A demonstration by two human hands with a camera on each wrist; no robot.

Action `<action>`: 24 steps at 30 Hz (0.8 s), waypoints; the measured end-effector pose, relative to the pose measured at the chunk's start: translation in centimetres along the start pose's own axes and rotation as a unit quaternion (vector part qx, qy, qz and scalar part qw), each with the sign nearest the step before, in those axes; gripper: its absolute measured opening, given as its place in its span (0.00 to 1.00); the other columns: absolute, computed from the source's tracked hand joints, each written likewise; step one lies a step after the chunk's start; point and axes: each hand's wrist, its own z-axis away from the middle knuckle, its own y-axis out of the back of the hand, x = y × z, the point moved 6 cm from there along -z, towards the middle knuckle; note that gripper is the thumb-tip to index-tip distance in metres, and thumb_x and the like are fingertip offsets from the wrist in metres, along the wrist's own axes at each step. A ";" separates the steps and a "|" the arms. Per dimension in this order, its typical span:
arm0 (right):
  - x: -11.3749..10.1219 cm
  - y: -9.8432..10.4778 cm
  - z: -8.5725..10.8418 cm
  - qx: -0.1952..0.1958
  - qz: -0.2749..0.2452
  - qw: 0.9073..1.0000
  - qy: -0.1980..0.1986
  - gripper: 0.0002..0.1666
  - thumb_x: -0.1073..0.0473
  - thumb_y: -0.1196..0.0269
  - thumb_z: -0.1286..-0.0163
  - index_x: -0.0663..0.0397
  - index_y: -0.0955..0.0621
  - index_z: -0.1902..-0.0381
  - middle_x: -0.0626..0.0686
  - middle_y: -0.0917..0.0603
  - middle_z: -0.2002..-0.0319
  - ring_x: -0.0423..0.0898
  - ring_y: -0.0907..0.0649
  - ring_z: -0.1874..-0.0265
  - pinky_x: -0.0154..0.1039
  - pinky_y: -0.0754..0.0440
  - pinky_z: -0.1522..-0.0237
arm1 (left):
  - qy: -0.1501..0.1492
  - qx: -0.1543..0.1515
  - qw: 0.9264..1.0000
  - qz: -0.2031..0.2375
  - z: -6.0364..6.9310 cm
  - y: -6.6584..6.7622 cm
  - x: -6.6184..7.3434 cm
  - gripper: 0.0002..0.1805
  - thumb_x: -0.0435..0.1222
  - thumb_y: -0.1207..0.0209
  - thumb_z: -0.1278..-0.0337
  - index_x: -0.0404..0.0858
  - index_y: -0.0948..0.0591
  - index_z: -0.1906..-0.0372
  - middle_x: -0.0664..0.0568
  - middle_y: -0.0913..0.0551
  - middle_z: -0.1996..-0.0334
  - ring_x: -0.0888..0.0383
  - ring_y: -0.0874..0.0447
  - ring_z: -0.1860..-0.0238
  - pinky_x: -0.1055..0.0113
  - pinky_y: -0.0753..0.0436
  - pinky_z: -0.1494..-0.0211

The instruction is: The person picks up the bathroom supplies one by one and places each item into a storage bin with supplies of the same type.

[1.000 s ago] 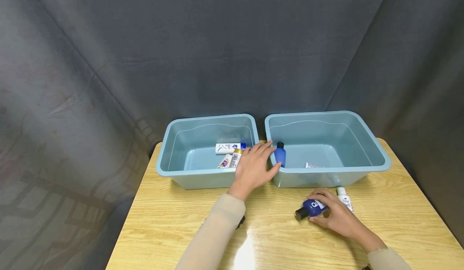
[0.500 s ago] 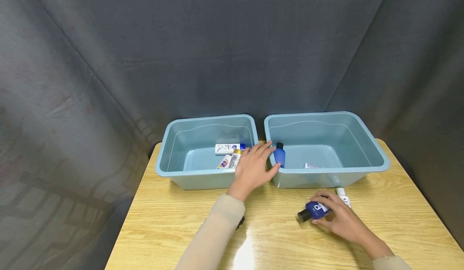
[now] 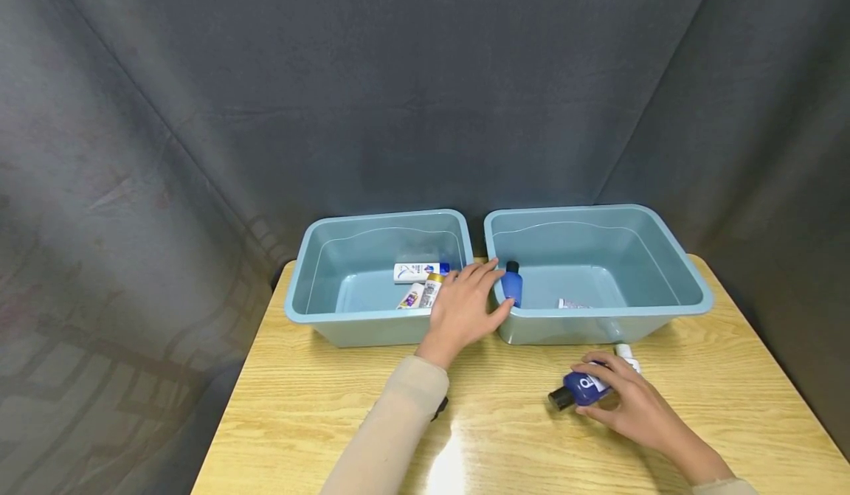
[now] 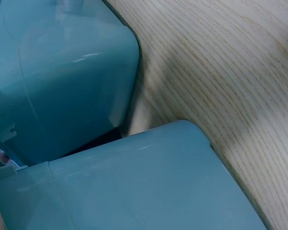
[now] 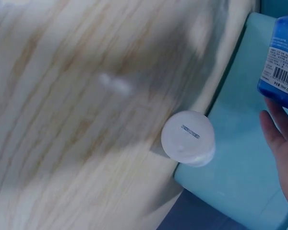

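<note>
My right hand [image 3: 627,399] holds a dark blue bottle [image 3: 586,387] with a black cap, tilted with the cap toward the left. In the right wrist view, that blue bottle [image 5: 278,67] shows a white barcode label. Just behind this hand is a white bottle [image 3: 624,352], partly covered; the right wrist view shows a round white end of the bottle [image 5: 188,136] with printed code. My left hand [image 3: 465,309] lies with spread fingers over the neighbouring rims of the left bin [image 3: 372,330] and right bin [image 3: 564,330], near a blue bottle [image 3: 512,286].
Inside the left bin lie a white bottle with a blue cap [image 3: 415,272], a gold-capped bottle [image 3: 430,293] and a white bottle with a purple label [image 3: 412,297]. A small white item [image 3: 571,304] lies in the right bin. A dark curtain [image 3: 425,97] hangs behind the wooden table [image 3: 299,421].
My right hand has shifted slightly right and nearer to me with the blue bottle, covering more of the white bottle. My left hand has stayed in place.
</note>
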 end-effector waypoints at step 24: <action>-1.0 2.9 0.4 0.037 -0.006 0.999 0.006 0.44 0.58 0.16 0.68 0.38 0.17 0.46 0.51 0.22 0.46 0.39 0.27 0.46 0.21 0.28 0.54 | 0.002 0.007 1.000 0.002 0.0 -0.1 0.0 0.32 0.64 0.57 0.33 0.57 0.27 0.31 0.63 0.35 0.27 0.60 0.34 0.31 0.55 0.30 0.34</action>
